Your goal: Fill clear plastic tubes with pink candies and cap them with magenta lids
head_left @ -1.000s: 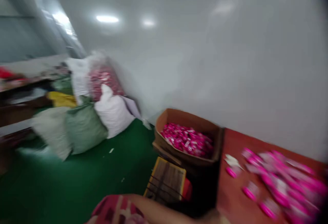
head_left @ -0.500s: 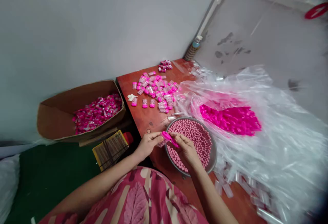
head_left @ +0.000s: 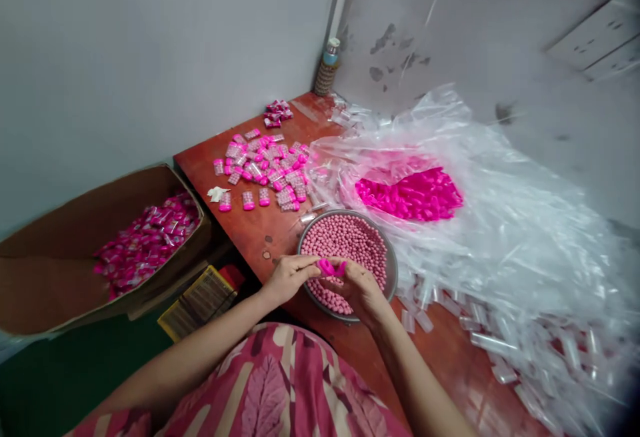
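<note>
Over the bowl, my left hand (head_left: 290,278) pinches a bright pink flip-top cap (head_left: 327,267) between thumb and fingertips. My right hand (head_left: 361,287) meets it from the other side, its fingers closed on the pink lid part. Whether a clear tube hangs below the cap is hidden by my fingers. Beneath both hands stands a grey bowl (head_left: 393,270) full of small pink beads (head_left: 345,240). Small clear bottles with pink caps (head_left: 265,163), filled with beads, lie in a pile on the red table (head_left: 240,230).
A clear plastic bag (head_left: 510,203) spreads over the right side, with pink caps (head_left: 413,195) in its opening. Empty clear tubes (head_left: 493,342) lie scattered under its edge. On the left is a cardboard box (head_left: 45,250) of pink packets (head_left: 150,243). A bottle (head_left: 327,69) stands in the corner.
The view has swung to the right, so the table and box sit further left. Both hands stay together at the pink cap, the right hand now more curled around its side.
</note>
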`<move>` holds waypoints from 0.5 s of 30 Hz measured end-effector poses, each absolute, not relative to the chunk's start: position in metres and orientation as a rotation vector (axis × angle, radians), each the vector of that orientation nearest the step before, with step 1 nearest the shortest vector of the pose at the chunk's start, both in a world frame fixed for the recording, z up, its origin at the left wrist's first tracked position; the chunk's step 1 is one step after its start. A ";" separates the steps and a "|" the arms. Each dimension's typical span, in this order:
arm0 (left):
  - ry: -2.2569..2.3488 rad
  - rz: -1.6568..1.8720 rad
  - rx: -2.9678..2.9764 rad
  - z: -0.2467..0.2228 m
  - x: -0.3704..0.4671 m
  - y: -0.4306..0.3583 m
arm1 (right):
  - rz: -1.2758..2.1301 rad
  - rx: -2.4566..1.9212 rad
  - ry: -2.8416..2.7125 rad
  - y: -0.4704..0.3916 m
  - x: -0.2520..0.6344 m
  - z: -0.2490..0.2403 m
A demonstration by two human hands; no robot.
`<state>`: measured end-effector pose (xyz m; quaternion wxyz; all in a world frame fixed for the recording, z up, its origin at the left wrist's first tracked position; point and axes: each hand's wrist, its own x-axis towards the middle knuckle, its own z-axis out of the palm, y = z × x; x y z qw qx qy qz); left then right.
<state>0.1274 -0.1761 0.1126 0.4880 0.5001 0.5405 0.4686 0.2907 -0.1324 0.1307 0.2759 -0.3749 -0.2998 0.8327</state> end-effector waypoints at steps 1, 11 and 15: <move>1.288 1.115 1.273 0.114 0.129 -0.173 | 2.290 -1.024 -0.785 -0.131 0.291 0.134; 1.260 0.887 1.674 0.117 0.125 -0.142 | 2.227 -1.023 -0.401 -0.127 0.277 0.113; 1.224 0.846 1.747 0.109 0.115 -0.118 | 2.181 -1.036 -0.338 -0.108 0.265 0.110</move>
